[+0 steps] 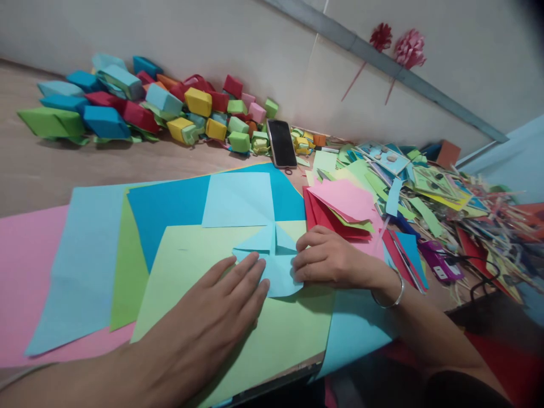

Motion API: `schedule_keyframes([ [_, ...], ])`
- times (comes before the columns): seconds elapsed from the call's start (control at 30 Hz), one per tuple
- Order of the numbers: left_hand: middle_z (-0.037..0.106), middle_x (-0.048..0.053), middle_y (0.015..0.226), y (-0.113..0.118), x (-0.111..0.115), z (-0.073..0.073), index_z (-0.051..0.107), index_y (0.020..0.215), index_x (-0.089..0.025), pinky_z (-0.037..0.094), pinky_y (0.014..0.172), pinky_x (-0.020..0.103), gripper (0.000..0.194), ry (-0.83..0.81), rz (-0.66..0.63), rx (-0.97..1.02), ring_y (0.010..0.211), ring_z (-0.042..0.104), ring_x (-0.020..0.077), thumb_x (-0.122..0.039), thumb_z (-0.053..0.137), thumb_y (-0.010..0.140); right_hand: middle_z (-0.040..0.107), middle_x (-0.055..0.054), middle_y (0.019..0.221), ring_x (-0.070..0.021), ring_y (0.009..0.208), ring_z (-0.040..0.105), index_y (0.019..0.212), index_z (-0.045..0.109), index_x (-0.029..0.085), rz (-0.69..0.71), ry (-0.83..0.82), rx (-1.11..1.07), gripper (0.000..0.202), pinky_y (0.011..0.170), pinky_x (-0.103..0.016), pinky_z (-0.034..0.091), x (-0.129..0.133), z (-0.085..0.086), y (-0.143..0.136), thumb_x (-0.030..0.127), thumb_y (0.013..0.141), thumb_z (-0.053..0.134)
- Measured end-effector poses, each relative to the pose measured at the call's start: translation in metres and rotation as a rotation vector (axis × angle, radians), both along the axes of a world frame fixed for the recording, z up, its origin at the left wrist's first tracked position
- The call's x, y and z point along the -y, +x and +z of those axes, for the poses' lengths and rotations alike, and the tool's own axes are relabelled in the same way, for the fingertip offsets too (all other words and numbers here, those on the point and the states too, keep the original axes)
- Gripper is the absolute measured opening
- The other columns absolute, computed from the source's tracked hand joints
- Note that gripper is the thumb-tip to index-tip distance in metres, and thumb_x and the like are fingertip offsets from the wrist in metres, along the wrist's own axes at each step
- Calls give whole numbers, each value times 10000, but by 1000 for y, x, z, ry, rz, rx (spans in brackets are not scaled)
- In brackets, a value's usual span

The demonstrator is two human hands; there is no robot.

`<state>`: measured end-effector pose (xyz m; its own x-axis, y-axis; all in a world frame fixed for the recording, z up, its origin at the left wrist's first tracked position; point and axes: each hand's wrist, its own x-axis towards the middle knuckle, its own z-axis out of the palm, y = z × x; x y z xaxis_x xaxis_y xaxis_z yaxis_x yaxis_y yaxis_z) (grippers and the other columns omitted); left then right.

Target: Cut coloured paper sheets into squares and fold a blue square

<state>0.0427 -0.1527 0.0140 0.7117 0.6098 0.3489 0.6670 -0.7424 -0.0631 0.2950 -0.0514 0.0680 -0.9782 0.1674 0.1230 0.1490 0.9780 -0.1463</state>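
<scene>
A light blue folded paper [283, 275] lies on a pale green sheet [170, 283], with two triangular flaps meeting at its upper middle. My left hand [212, 306] rests flat with its fingers stretched, the fingertips on the paper's left part. At the paper's right edge, my right hand [327, 258] has its fingers bent and close together, gripping that edge. A light blue square sheet [240, 198] lies just above the folded piece, on a darker blue sheet [170, 207].
Folded paper blocks [140, 102] are heaped along the wall at the back left. A phone [281, 143] lies beside them. Pink sheets [346, 198], paper scraps [425, 212] and a purple box [440, 260] crowd the right. The table edge is near the bottom.
</scene>
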Motion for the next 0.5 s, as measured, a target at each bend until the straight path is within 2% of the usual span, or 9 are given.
schedule_keyframes([
  [0.13,716,130,1197,3,5,11,692,1182,-146,498,941,405,302,-102,20,-15,1087,640,273,-182,468,982,671,-56,910,-178,929,555,794,688,189,-159,-175,-154,273,846,-329,426,-6,-21,-5,445,888,709],
  [0.23,708,133,1226,1,9,10,684,1203,-157,492,976,424,306,-121,5,-6,1127,639,280,-174,488,967,631,-53,909,-170,889,556,746,651,173,-291,-292,-181,322,828,-319,438,-7,-34,-10,460,803,785],
  [0.33,694,139,1271,-3,12,6,679,1209,-180,490,997,461,330,-139,-35,-29,1184,630,300,-153,519,922,606,-41,867,-166,850,547,730,618,169,-363,-343,-167,332,796,-303,439,-5,-41,-14,444,810,785],
  [0.5,686,163,1296,-5,16,4,680,1228,-162,480,1017,489,357,-88,-47,-37,1204,626,322,-170,526,906,578,-46,840,-167,801,514,734,588,168,-476,-285,-181,356,719,-280,416,-1,-49,-19,470,889,696],
])
